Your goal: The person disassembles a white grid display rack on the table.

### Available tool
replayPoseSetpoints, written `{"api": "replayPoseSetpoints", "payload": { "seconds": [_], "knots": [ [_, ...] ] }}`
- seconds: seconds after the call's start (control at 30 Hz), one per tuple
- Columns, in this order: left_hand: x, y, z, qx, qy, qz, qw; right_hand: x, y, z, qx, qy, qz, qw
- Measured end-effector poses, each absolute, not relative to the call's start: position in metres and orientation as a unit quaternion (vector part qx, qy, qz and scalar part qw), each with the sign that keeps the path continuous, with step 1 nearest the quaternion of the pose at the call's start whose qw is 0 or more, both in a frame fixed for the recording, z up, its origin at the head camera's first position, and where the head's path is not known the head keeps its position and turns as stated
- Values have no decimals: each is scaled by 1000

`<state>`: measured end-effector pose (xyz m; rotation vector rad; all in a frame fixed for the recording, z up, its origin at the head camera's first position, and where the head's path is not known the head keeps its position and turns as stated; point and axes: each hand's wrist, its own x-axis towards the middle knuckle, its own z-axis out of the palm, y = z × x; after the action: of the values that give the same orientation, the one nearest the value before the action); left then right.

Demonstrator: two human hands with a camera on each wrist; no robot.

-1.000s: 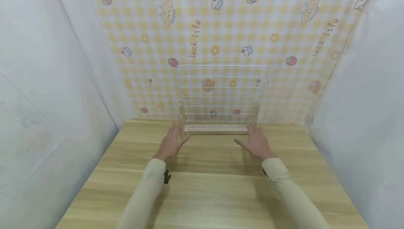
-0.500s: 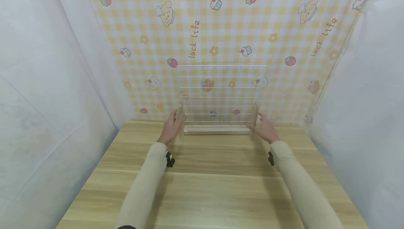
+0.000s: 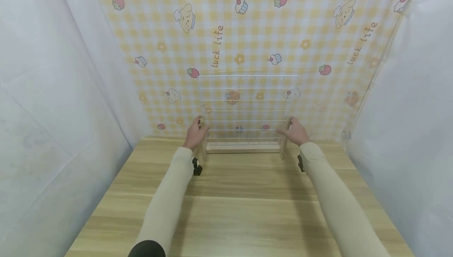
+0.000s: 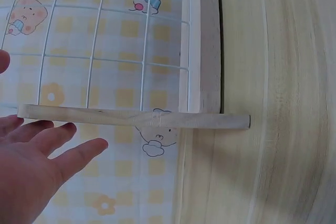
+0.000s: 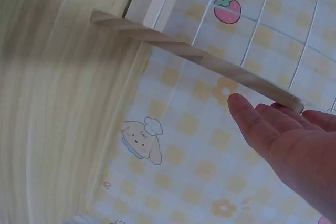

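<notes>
A white wire grid rack [image 3: 247,76] stands upright in a wooden base [image 3: 244,150] at the back of the table. Its left wooden post [image 4: 131,117] has my left hand [image 3: 196,134] at its upper end. The thumb is on the grid side and the slightly bent fingers [image 4: 79,156] lie along the outer side, without closing round it. At the top of the right wooden post [image 5: 210,63] is my right hand [image 3: 296,133]. Its loosely extended fingers [image 5: 254,127] touch or nearly touch the post's outer side; the thumb extends inward in front of the grid.
A wood-grain table [image 3: 240,217] lies under both arms. Behind the rack hangs a yellow checked cloth [image 3: 255,36] with cartoon prints. White sheets flank the table at left [image 3: 53,111] and right [image 3: 407,131]. A dark round object [image 3: 146,249] shows at the bottom edge.
Both hands have moved forward and up from the posts' lower part to their tops. The rack has kept its place on the table.
</notes>
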<state>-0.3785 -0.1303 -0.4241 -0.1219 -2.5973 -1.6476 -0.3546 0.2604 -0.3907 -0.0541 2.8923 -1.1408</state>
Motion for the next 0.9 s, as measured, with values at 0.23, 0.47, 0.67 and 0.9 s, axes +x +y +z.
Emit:
{"api": "replayPoseSetpoints", "payload": {
  "seconds": [0.23,0.47,0.67,0.9],
  "knots": [
    [-383,-128,-424,-41,-846,-531,30,-362,260,-393,-17,932,-363,14],
    [-377,-134,-422,-27,-846,-530,48,-360,259,-392,-22,930,-366,21],
    [-365,-145,-422,-42,-861,-502,70,-361,257,-389,-29,931,-364,22],
    [-348,-158,-426,-74,-867,-483,102,-361,255,-391,-34,928,-370,39]
  ]
}}
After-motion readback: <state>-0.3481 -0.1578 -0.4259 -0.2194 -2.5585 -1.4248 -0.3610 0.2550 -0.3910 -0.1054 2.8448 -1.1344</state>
